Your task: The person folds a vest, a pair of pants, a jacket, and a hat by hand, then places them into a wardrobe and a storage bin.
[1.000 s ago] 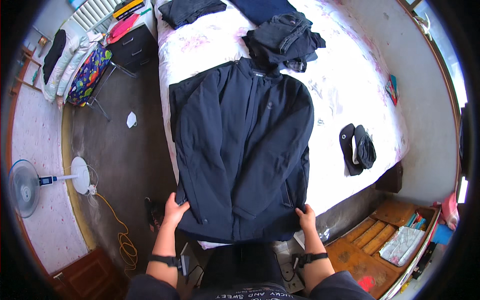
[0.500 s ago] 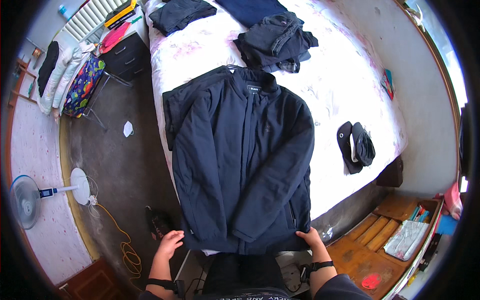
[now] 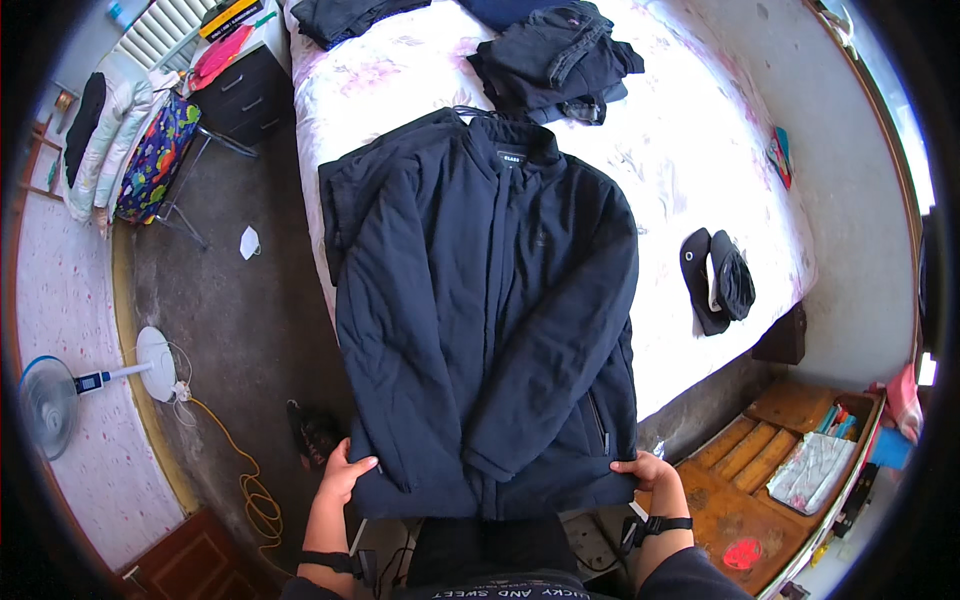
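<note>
A dark navy jacket (image 3: 500,320) lies front up over the near end of the bed, its collar away from me and its two sleeves laid across the front. My left hand (image 3: 345,473) is closed on the jacket's lower left hem, thumb on top. At the lower right hem my right hand (image 3: 648,470) grips the edge the same way, below the zipped pocket. Both hands' fingers are partly under the cloth. The hem hangs past the bed edge, just in front of my legs. Another dark garment (image 3: 335,210) shows from under the jacket's left shoulder.
Folded dark clothes (image 3: 555,65) lie farther back on the white floral bed (image 3: 670,150). Black caps (image 3: 715,282) rest at its right side. A wooden table (image 3: 700,500) stands at the lower right. On the left are a fan (image 3: 50,405), a yellow cable (image 3: 255,490) and a dark shoe (image 3: 315,435).
Both hands have taken a fuller hold on the hem corners, thumbs now on top. The lower part of the jacket has shifted slightly, and the view has tilted a little.
</note>
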A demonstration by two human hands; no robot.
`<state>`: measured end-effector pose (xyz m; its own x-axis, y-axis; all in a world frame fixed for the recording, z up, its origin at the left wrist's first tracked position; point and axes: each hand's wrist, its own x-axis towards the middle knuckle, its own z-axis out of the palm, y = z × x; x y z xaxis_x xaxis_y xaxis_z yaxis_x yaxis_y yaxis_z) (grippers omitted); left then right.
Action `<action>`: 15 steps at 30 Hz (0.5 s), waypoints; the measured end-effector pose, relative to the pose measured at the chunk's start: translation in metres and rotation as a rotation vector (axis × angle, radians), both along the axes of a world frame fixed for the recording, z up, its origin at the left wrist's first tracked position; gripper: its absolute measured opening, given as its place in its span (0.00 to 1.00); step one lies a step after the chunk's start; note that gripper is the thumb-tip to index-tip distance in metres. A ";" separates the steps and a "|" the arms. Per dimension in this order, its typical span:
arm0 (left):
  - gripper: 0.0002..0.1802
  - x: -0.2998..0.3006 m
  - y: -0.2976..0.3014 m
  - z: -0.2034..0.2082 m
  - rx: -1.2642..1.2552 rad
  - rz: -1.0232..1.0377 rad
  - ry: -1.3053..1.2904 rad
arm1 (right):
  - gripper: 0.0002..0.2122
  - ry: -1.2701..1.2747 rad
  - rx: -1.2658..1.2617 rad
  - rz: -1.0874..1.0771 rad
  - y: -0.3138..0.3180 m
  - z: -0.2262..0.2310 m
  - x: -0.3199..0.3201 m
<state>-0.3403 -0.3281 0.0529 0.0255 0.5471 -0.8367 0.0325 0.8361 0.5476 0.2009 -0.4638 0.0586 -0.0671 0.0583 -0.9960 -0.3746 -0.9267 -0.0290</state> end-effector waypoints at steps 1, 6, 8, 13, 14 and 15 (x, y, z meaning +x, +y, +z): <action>0.31 0.003 0.003 0.010 -0.009 0.038 -0.025 | 0.22 0.011 -0.062 0.054 -0.002 0.003 0.007; 0.31 -0.011 -0.005 0.013 -0.364 -0.152 0.193 | 0.31 -0.028 -0.214 0.480 -0.019 -0.024 0.002; 0.23 -0.020 -0.016 -0.011 -0.324 -0.434 0.438 | 0.32 -0.396 -0.090 0.831 -0.014 -0.034 -0.004; 0.15 -0.045 -0.028 -0.085 0.377 -0.322 0.786 | 0.30 -1.193 0.456 0.796 0.031 -0.078 0.012; 0.17 -0.038 -0.017 -0.084 0.411 -0.250 0.801 | 0.33 -1.139 0.487 0.590 0.065 -0.065 0.005; 0.19 -0.022 0.007 -0.073 0.445 -0.177 0.819 | 0.36 -1.079 0.514 0.383 0.103 -0.050 -0.007</action>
